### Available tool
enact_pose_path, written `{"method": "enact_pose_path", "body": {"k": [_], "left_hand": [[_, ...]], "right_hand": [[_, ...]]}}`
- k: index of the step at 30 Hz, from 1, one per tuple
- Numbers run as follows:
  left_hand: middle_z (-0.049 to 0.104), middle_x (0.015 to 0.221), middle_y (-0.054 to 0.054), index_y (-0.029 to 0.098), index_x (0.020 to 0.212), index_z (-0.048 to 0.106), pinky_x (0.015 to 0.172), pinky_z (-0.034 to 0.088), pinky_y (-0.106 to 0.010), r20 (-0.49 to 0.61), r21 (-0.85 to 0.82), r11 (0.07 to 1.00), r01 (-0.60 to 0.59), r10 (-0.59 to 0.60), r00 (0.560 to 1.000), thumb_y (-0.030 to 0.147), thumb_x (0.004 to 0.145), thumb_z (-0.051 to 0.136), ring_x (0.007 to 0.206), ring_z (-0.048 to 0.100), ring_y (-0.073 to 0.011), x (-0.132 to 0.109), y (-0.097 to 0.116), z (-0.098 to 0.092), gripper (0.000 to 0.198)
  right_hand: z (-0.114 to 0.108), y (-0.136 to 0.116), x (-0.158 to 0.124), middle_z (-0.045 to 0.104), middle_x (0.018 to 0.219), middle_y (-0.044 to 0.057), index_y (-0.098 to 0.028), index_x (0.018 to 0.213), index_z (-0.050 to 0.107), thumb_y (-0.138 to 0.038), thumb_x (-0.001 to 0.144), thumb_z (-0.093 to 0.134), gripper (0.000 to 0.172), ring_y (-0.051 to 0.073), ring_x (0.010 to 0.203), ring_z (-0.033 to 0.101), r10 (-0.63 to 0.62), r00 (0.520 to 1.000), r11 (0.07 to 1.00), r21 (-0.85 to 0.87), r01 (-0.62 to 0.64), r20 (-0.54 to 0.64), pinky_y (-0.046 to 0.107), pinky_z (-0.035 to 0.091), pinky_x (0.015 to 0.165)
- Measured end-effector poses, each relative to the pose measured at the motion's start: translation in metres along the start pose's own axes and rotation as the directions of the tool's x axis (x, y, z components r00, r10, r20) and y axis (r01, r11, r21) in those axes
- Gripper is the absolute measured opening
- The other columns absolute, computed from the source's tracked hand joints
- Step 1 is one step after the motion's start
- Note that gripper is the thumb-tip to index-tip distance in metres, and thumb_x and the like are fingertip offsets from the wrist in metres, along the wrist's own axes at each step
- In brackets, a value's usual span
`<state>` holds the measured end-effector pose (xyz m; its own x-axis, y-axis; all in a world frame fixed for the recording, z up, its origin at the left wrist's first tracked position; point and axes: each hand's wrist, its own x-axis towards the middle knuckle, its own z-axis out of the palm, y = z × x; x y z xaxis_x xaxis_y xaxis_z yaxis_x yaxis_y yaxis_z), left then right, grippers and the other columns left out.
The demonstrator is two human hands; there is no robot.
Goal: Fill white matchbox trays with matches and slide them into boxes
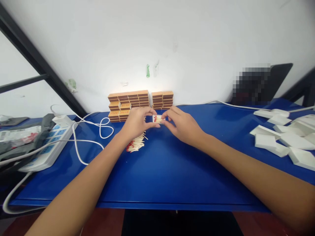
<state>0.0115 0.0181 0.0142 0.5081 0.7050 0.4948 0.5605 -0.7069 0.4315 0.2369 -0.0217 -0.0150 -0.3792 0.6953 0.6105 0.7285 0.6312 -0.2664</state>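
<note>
Between my two hands is a small white matchbox tray [154, 120] with red-tipped matches [157, 118] lying in it. My left hand [137, 123] grips the tray's left end between thumb and fingers. At the right end, the thumb and fingers of my right hand [180, 124] pinch the tray. Below my left hand a loose pile of matches [136, 144] lies on the blue table, red heads mostly to the left; my hand covers part of it. Behind the hands stand a larger stack of matchboxes [128, 96] and a smaller stack of matchboxes [162, 98].
Several empty white trays [280, 134] lie heaped on the right of the blue table [172, 177]. To the left are a white power strip [52, 141], loose white cables [76, 141] and a grey bag [22, 137]. A dark panel [280, 82] leans against the wall.
</note>
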Motion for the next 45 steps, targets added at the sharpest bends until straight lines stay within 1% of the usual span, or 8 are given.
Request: {"method": "enact_pose_path", "body": {"k": [3,6,9,17,28,34,39,45], "left_hand": [[0.082,0.106,-0.002,0.022,0.1,0.075,0.094,0.059,-0.037,-0.018,-0.029,0.999,0.025,-0.026,1.0,0.024,0.08,0.091,0.102,0.079,-0.0234,0.001,-0.001,-0.001,0.026],[0.082,0.107,-0.002,0.022,0.099,0.073,0.095,0.061,-0.038,-0.026,-0.042,0.999,0.023,-0.024,0.999,0.019,0.08,0.089,0.103,0.079,-0.0233,0.001,-0.002,-0.002,0.025],[0.082,0.107,-0.003,0.022,0.1,0.074,0.097,0.062,-0.04,-0.041,-0.041,0.999,0.007,-0.008,0.999,0.03,0.076,0.095,0.105,0.078,-0.0247,0.001,-0.001,-0.002,0.033],[0.082,0.105,-0.002,0.023,0.099,0.074,0.098,0.059,-0.042,-0.053,0.02,1.0,-0.003,0.004,0.999,0.035,0.075,0.097,0.103,0.078,-0.0256,0.001,0.003,-0.004,0.036],[0.082,0.108,-0.003,0.022,0.1,0.073,0.095,0.059,-0.041,-0.041,0.009,1.0,0.019,-0.019,0.999,0.032,0.074,0.098,0.107,0.078,-0.0268,0.001,0.002,-0.004,0.037],[0.082,0.109,-0.005,0.021,0.101,0.074,0.1,0.057,-0.044,-0.046,0.058,0.998,0.022,-0.019,0.999,0.026,0.077,0.095,0.105,0.078,-0.0271,0.001,-0.003,-0.007,0.032],[0.082,0.11,-0.006,0.02,0.102,0.073,0.098,0.057,-0.042,-0.024,0.068,0.997,0.023,-0.022,0.999,0.026,0.076,0.096,0.107,0.078,-0.0272,0.003,-0.005,-0.005,0.035],[0.083,0.102,-0.002,0.022,0.099,0.076,0.093,0.055,-0.04,-0.013,0.076,0.997,-0.025,0.027,1.0,0.035,0.071,0.1,0.1,0.078,-0.0265,0.002,0.002,-0.001,0.04]], "right_hand": [[0.005,-0.023,-0.005,0.066,0.1,0.005,-0.019,0.103,0.067,-0.027,0.106,0.059,0.012,0.017,0.081,0.06,-0.048,0.999,0.994,0.095,0.05,-0.026,0.03,0.044,0.074],[0.016,-0.048,-0.01,0.066,0.103,0.005,-0.019,0.104,0.069,-0.025,0.105,0.063,0.009,0.016,0.081,0.061,-0.182,0.975,0.965,0.214,0.153,0.124,0.029,0.046,0.075],[0.027,-0.064,-0.012,0.066,0.108,0.006,-0.019,0.109,0.069,-0.027,0.107,0.062,0.011,0.018,0.088,0.063,-0.249,0.935,0.954,0.228,0.193,0.251,0.031,0.048,0.077],[0.04,-0.063,-0.009,0.066,0.109,0.007,-0.018,0.106,0.069,-0.025,0.111,0.054,0.018,0.019,0.094,0.065,-0.273,0.918,0.96,0.145,0.24,0.289,0.032,0.049,0.076],[0.036,-0.071,-0.007,0.067,0.111,0.009,-0.015,0.106,0.068,-0.023,0.112,0.049,0.021,0.02,0.094,0.066,-0.247,0.886,0.969,0.114,0.22,0.392,0.033,0.048,0.072],[0.017,-0.057,-0.007,0.066,0.11,0.01,-0.017,0.105,0.065,-0.025,0.112,0.048,0.02,0.02,0.091,0.064,-0.291,0.901,0.957,0.083,0.279,0.323,0.031,0.044,0.069],[-0.002,-0.016,0.0,0.066,0.104,0.008,-0.019,0.103,0.063,-0.023,0.106,0.055,0.01,0.019,0.081,0.061,-0.066,0.993,0.997,-0.034,0.07,0.1,0.031,0.041,0.07],[-0.001,0.007,0.006,0.066,0.103,0.009,-0.02,0.1,0.064,-0.023,0.104,0.055,0.01,0.022,0.085,0.062,0.11,0.994,0.99,-0.097,-0.107,0.028,0.033,0.039,0.069]]}}
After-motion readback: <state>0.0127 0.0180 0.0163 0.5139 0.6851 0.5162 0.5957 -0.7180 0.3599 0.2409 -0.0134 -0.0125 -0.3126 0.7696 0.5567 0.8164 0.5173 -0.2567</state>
